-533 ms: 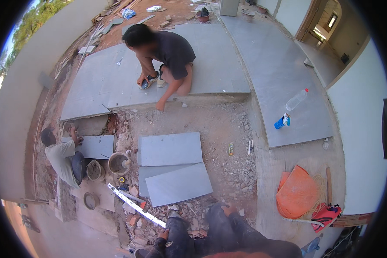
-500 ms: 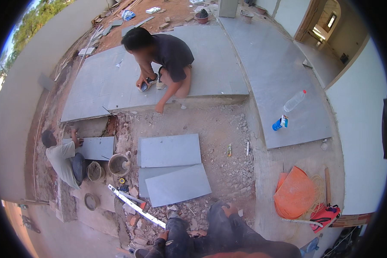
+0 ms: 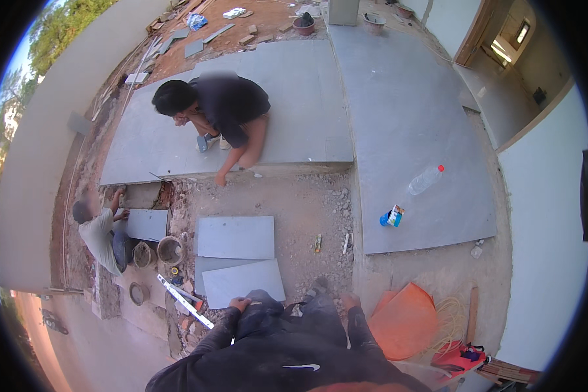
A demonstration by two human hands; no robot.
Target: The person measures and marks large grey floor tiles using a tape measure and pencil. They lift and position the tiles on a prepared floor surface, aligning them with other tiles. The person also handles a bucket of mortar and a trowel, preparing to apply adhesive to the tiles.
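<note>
3 loose grey tiles (image 3: 236,237) (image 3: 244,283) (image 3: 147,224); 2 co-workers (image 3: 219,108) (image 3: 99,236); 1 plastic bottle (image 3: 425,179); 1 spirit level (image 3: 185,301).

Single head-worn fisheye view, looking steeply down from standing height. Wearer's dark sleeves enter from lower edge, left hand (image 3: 240,303) and right hand (image 3: 350,301) close below lens. Paved grey slabs (image 3: 398,130) farther off, upper frame. Straight edges bend toward rim.
</note>
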